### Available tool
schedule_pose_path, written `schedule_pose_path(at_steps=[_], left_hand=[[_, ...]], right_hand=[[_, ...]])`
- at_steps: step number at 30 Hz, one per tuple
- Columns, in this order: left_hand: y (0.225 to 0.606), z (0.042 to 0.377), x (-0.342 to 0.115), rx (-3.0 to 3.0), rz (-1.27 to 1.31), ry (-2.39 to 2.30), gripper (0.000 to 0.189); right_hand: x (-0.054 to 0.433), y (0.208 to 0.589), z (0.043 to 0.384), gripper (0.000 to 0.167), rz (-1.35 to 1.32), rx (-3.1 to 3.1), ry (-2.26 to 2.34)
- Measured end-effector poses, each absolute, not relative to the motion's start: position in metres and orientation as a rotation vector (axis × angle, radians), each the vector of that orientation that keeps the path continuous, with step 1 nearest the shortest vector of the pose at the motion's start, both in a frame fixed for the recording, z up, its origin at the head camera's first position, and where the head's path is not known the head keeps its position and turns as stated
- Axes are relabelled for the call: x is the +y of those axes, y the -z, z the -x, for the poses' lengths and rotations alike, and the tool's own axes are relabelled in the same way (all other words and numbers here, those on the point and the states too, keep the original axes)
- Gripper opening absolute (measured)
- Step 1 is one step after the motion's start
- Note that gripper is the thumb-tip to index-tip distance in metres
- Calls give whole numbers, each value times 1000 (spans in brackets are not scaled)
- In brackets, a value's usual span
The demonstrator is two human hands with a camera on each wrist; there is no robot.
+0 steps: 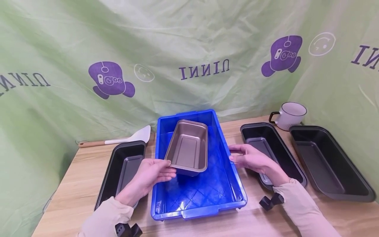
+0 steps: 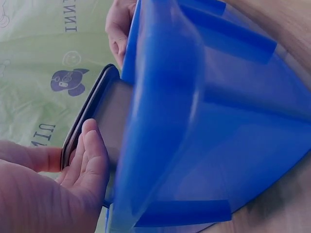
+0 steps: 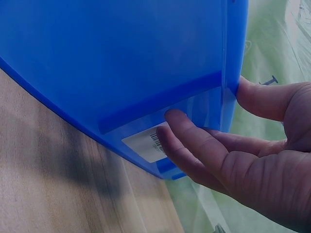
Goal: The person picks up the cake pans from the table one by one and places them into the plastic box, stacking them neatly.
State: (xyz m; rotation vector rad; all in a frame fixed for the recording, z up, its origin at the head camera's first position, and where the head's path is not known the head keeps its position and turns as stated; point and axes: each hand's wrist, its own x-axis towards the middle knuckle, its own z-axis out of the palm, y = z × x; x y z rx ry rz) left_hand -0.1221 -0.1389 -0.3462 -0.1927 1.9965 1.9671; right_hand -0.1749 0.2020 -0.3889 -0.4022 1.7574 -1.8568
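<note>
A bronze-coloured loaf pan (image 1: pixel 189 144) is tilted inside a blue plastic bin (image 1: pixel 199 210), its near end raised above the bin floor. My left hand (image 1: pixel 152 174) pinches the pan's near left corner, thumb on the rim and fingers below. In the left wrist view the loaf pan (image 2: pixel 114 114) shows beyond the bin wall, with the left hand (image 2: pixel 73 179) at its edge. On the bin's right side, my right hand (image 1: pixel 251 159) holds the rim. The right wrist view shows that hand's thumb at the rim and its fingers (image 3: pixel 194 141) against the outer wall, near a barcode label (image 3: pixel 146 143).
A dark loaf pan (image 1: pixel 130 153) stands left of the bin, with a spatula (image 1: pixel 118 141) behind it. To the right are two more dark pans, a narrower one (image 1: pixel 260 131) and a larger one (image 1: pixel 334 164). A white mug (image 1: pixel 291 115) stands behind them by the green curtain (image 1: pixel 189 29).
</note>
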Motion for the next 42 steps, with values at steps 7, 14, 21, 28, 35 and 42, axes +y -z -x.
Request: schedule_pose_path(at_steps=[7,14,21,28,35,42], left_hand=[[341,128,-137,1991,111,-1801,26],[341,129,-128,1981,59,-1590,26],[346,129,-119,2021,77,-1488,25],[347,124,-111,2148,46,-1365,21],[352,121,-106,2209,18,-1256,21],[354,121,-106,2245,13,-1190,19]], right_hand=[[203,388,175,64,414,1759,1850],[203,388,176,64,427,1767,1845],[203,391,177,64,433,1773,1842],[204,391,177,64,422,1777,1848],[204,390,176,65,417,1771,1846],[204,390,175,65,417,1770,1848]])
